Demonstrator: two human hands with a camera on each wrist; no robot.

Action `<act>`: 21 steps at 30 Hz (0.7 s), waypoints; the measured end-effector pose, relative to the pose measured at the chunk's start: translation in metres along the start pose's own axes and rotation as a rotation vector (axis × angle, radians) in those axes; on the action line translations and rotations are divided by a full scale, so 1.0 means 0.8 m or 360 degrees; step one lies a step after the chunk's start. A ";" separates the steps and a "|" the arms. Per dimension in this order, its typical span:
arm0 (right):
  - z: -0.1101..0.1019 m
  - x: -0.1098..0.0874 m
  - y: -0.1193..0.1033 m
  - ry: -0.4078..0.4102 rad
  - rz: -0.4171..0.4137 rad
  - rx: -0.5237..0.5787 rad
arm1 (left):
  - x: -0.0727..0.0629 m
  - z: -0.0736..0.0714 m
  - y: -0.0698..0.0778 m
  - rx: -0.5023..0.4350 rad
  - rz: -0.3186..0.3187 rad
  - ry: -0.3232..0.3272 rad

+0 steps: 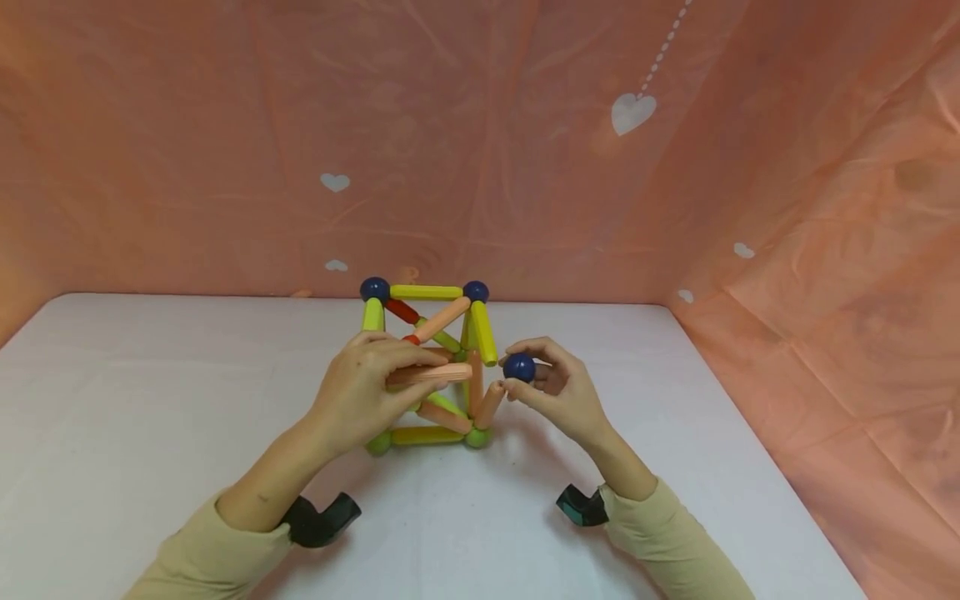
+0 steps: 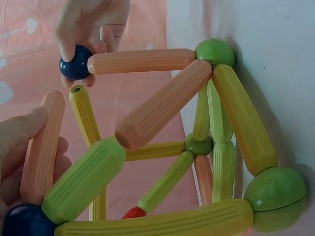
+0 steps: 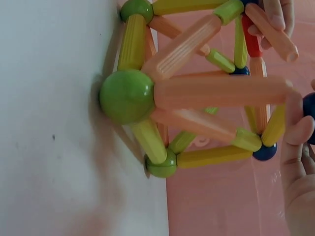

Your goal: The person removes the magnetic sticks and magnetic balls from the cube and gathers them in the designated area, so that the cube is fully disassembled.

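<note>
A magnetic-rod frame of yellow, lime, red and peach rods joined by balls stands on the table, with green balls (image 1: 476,437) below and dark blue balls (image 1: 476,291) above. My left hand (image 1: 363,379) grips a peach rod (image 1: 435,374) at the frame's near side; in the left wrist view one end of this rod meets a blue ball (image 2: 29,221) and the other is free. At the near right, my right hand (image 1: 561,392) pinches another blue ball (image 1: 519,367). In the left wrist view this ball touches the upper end of a peach rod (image 2: 142,61) rising from a green ball.
The white tabletop (image 1: 165,367) carries the frame. Behind it and on the right hangs a peach cloth (image 1: 480,150) with pale hearts. Dark straps (image 1: 322,521) stick out at both wrists, close above the table.
</note>
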State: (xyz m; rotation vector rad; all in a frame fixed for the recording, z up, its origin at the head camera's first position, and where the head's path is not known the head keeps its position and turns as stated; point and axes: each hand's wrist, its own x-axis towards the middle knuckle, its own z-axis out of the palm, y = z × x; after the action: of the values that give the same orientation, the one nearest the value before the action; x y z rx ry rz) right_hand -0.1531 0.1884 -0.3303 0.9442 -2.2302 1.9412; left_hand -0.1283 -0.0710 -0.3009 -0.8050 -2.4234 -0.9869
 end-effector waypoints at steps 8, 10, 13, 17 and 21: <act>-0.023 0.015 0.019 0.0235 0.0231 -0.0046 | 0.001 -0.002 -0.001 -0.0019 -0.0001 0.0004; -0.031 0.022 0.025 0.0286 0.0354 -0.0093 | 0.000 -0.002 -0.002 -0.0021 -0.0003 0.0003; -0.041 0.031 0.035 0.0334 0.0490 -0.0129 | 0.000 -0.002 -0.002 -0.0017 -0.0006 0.0000; -0.053 0.044 0.049 0.0394 0.0581 -0.0178 | 0.000 -0.002 -0.002 -0.0013 0.0003 0.0013; -0.063 0.053 0.061 0.0438 0.0648 -0.0258 | 0.001 -0.001 -0.001 -0.0027 0.0034 0.0027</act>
State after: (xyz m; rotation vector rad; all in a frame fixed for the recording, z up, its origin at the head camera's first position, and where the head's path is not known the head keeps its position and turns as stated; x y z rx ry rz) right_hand -0.2281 0.2178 -0.3454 0.1949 -2.5004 1.8435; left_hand -0.1291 -0.0720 -0.3001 -0.8231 -2.3901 -1.0039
